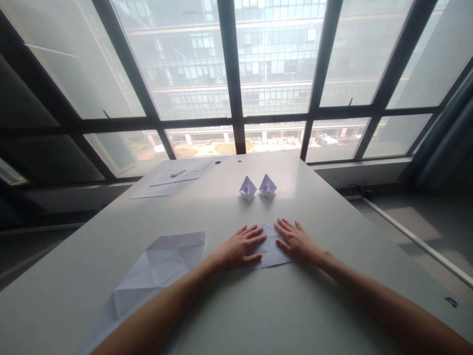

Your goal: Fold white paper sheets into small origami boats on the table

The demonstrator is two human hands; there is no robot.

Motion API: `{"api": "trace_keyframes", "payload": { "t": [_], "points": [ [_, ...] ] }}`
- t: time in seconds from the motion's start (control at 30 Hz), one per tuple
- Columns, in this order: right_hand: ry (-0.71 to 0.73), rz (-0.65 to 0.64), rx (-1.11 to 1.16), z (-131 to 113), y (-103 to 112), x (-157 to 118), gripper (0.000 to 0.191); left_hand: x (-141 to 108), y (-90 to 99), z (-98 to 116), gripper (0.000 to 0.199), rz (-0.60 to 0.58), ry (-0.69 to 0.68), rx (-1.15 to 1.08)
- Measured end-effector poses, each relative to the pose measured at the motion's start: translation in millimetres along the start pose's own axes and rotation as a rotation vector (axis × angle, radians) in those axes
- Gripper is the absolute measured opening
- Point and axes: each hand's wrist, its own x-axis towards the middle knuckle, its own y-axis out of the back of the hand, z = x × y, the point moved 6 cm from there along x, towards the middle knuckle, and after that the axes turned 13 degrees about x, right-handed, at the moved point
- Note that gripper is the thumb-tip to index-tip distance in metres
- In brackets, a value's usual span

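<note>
A folded sheet of white paper [271, 251] lies flat on the table in front of me, its point facing away. My left hand [242, 246] rests on its left side with the fingers stretched out. On its right side lies my right hand [295, 241], fingers also spread flat. Both palms hide parts of the paper's side edges. Just beyond the hands stand two folded paper boats, a left one [248, 189] and a right one [267, 186], side by side and apart. Neither hand touches them.
A creased, unfolded paper sheet [157, 271] lies to the left, partly behind my left forearm. Flat paper sheets [162, 181] with a small white object [178, 173] on top sit at the far left of the white table [221, 310]. Large windows rise behind the far edge.
</note>
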Motion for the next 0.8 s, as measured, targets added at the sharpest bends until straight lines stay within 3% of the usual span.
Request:
{"api": "trace_keyframes", "payload": {
  "t": [0.8],
  "points": [
    [0.001, -0.008, 0.012, 1.1, -0.7, 0.1, 0.069, 0.2, -1.4, -0.5, 0.066, -0.014, -0.003, 0.012]
  ]
}}
